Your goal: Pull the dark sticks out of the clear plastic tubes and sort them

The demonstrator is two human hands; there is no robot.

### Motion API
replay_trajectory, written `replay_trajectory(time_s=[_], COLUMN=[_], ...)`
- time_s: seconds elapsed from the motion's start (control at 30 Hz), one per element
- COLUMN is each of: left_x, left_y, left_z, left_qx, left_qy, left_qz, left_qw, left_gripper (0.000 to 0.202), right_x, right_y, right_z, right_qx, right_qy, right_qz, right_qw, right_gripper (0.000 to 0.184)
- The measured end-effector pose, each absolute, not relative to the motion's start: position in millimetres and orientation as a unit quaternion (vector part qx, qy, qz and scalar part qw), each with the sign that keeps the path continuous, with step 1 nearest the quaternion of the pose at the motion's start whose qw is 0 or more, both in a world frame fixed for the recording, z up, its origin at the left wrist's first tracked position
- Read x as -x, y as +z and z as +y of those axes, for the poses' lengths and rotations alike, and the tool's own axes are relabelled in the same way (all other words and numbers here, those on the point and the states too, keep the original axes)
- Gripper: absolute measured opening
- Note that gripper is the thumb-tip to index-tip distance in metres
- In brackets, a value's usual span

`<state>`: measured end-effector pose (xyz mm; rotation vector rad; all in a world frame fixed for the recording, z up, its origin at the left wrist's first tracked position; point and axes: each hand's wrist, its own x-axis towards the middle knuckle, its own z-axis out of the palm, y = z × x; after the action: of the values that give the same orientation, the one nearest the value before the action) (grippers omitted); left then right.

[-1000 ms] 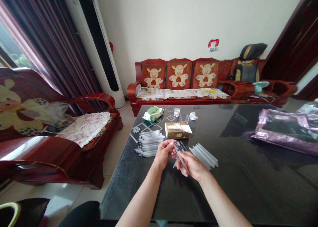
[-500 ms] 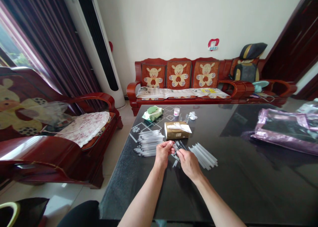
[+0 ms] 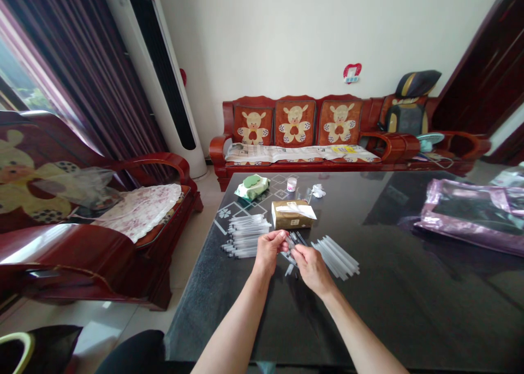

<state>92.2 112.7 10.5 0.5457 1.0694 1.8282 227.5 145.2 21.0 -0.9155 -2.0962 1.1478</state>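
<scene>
Tube, slim, greyish, translucent (partly hidden)

The tissue box has a brownish-gold, fairly smooth covering, topped by soft white paper. Beneath it, the black tabletop is smooth and glossy. Left of the box, the stacked tubes look like frosted plastic; right of it and nearer, the fanned tubes share that cloudy finish. Behind it, the wipes pack is shiny film, and the sofa polished reddish wood. Far to its right, the purple bag is glossy, creased plastic.
</scene>
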Motion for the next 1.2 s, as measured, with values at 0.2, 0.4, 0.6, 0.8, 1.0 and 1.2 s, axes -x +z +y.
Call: replay_trajectory(time_s=[0.2, 0.4, 0.6, 0.8, 1.0, 1.2], left_x=[-96.0, -90.9, -96.7, -94.2, -92.7, -99.1], left_y=[5.3, 10.3, 9.5, 5.5, 14.5, 10.7], left_z=[112.2, 110.3, 114.2, 109.5, 108.4, 111.8], left_qx=[-0.229, -0.246, -0.188, -0.234, -0.252, -0.203], left_qy=[0.744, 0.734, 0.749, 0.729, 0.726, 0.742], left_qz=[0.421, 0.411, 0.455, 0.424, 0.424, 0.461], left_qw=[0.464, 0.481, 0.443, 0.483, 0.479, 0.444], left_gripper=[0.033, 0.032, 0.036, 0.035, 0.035, 0.038], right_x=[-228.3, -231.7, -227.1, -231.6, -232.3, -228.0], right_y=[20.3, 21.4, 25.6, 19.4, 20.2, 21.5], right_z=[143.6, 146.2, 143.3, 144.6, 144.4, 141.5], right_qx=[0.35, 0.293, 0.369, 0.335, 0.304, 0.391], right_qy=[0.488, 0.658, 0.269, 0.562, 0.632, 0.265], right_qz=[-0.757, -0.671, -0.836, -0.726, -0.688, -0.833], right_qw=[0.257, 0.176, 0.305, 0.212, 0.188, 0.287], right_gripper=[0.041, 0.05, 0.034, 0.043, 0.044, 0.03])
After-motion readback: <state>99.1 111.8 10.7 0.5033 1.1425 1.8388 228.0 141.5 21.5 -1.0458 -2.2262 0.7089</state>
